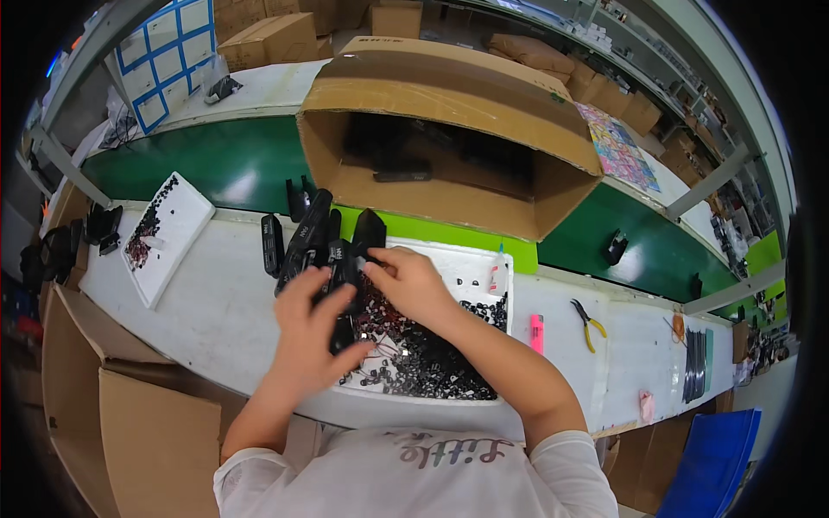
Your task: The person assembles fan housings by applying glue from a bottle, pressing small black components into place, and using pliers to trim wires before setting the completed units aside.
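My left hand (304,335) is open, its fingers apart and slightly blurred, over a group of long black plastic casings (304,235) on the white bench. My right hand (411,283) is closed, with thumb and index finger drawn together beside a black casing (370,230); what they pinch is hidden. Beneath both hands lies a white foam tray (509,293). Its load is small black parts (436,358) and reddish-brown parts (373,312). Inside the tray's upper right corner is a small white bottle (496,278) with a pointed tip.
A large open cardboard box (449,86) holding black casings stands beyond the tray. At left lies another foam tray (183,237) with small parts. To the right are a pink marker (537,333) and yellow-handled pliers (591,330). A green conveyor belt (229,160) runs behind.
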Action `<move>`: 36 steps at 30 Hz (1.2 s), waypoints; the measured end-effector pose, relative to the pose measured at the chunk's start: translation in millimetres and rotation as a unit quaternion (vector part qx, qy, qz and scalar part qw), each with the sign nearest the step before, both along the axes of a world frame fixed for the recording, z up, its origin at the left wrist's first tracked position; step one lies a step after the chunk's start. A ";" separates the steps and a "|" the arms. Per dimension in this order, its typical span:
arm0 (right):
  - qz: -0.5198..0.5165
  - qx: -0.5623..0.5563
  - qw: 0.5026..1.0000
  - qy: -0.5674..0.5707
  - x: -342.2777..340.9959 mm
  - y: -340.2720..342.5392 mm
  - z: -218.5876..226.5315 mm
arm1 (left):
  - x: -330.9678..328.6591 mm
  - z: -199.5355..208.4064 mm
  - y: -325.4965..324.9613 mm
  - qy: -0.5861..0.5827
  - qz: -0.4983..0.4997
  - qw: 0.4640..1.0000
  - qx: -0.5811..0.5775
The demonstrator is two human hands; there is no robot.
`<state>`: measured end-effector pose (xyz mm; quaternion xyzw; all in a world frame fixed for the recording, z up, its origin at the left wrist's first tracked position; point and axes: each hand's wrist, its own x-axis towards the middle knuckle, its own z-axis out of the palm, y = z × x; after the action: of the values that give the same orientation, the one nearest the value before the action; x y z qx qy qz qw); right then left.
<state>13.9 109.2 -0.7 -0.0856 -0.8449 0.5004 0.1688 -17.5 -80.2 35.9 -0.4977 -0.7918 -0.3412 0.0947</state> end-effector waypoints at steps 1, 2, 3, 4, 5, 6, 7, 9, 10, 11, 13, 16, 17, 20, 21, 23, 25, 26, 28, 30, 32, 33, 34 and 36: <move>-0.008 -0.015 1.000 0.008 4.9 5.1 2.5 | 6.1 -3.2 2.2 0.037 -0.015 0.998 -0.054; 0.004 -0.027 0.999 -0.027 9.7 10.8 4.2 | 9.3 -7.8 2.2 0.075 -0.027 0.991 -0.109; 0.009 -0.061 0.998 -0.030 16.4 15.8 6.7 | 9.9 -17.4 2.0 0.095 -0.025 0.985 -0.143; 0.014 -0.095 0.995 -0.033 24.8 20.1 9.1 | 8.9 -24.3 -0.1 0.095 -0.024 0.985 -0.143; 0.017 -0.120 0.992 -0.043 33.9 24.4 10.4 | 5.9 -30.4 -4.0 0.080 -0.013 0.985 -0.150; 0.023 -0.136 0.990 -0.034 42.8 28.2 12.2 | 2.7 -33.7 -7.7 0.065 -0.001 0.986 -0.157; 0.025 -0.151 0.988 -0.027 53.9 32.4 12.9 | 1.3 -30.4 -10.0 0.066 0.002 0.986 -0.150; 0.032 -0.122 0.992 -0.022 75.6 38.7 12.0 | -6.6 -29.5 -17.2 0.063 0.003 0.994 -0.092; 0.032 -0.107 0.993 -0.022 88.3 42.0 15.2 | -11.8 -27.0 -18.9 0.062 0.003 0.998 -0.031; 0.034 -0.081 0.996 -0.007 100.5 43.2 16.1 | -21.8 -20.3 -19.6 0.080 0.044 0.996 0.007; 0.034 -0.087 0.996 0.011 122.3 47.8 10.5 | -56.2 -9.1 -8.8 0.105 0.126 0.982 0.089; 0.033 -0.064 0.995 0.073 147.2 48.2 -0.6 | -137.3 -10.0 14.4 0.085 0.197 0.976 0.042; 0.033 -0.092 0.992 0.074 153.1 46.6 -1.9 | -166.9 -23.6 23.4 0.061 0.215 0.975 0.006; 0.033 -0.067 0.995 0.068 175.4 52.4 -6.0 | -196.7 -42.1 53.8 0.082 0.302 0.937 -0.155; 0.030 -0.053 0.996 0.065 181.2 53.5 -5.4 | -203.7 -48.3 55.9 0.043 0.290 0.931 -0.219; 0.010 -0.028 0.998 0.063 191.3 53.6 -7.5 | -218.8 -61.3 60.7 -0.047 0.262 0.918 -0.295; -0.011 -0.011 0.998 0.065 199.0 53.7 -6.8 | -223.0 -64.2 56.9 -0.038 0.248 0.922 -0.295; -0.031 0.003 0.997 0.068 202.4 54.0 -6.5 | -221.3 -62.4 54.6 -0.029 0.235 0.925 -0.298; -0.038 -0.010 0.997 0.064 209.4 56.1 -4.5 | -214.2 -56.6 46.6 -0.027 0.218 0.922 -0.320; -0.042 -0.013 0.997 0.058 214.5 59.9 -4.0 | -206.1 -50.4 33.0 -0.025 0.203 0.917 -0.343; -0.044 -0.022 0.997 0.051 216.3 59.3 -5.0 | -199.8 -46.1 24.2 0.000 0.192 0.904 -0.382; -0.047 -0.031 0.997 0.046 216.3 59.2 -5.0 | -198.7 -40.9 18.6 0.009 0.202 0.900 -0.387; -0.046 -0.032 0.997 0.044 214.2 58.7 -1.9 | -195.0 -35.6 10.5 0.018 0.213 0.895 -0.392; -0.009 0.024 0.997 0.067 203.2 57.6 2.7 | -180.3 -30.8 -2.4 0.089 0.267 0.915 -0.290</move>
<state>217.2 166.9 2.0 -0.0548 -0.8428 0.4827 0.2317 -197.8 -82.6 5.2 -0.3021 -0.9475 -0.0133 0.1040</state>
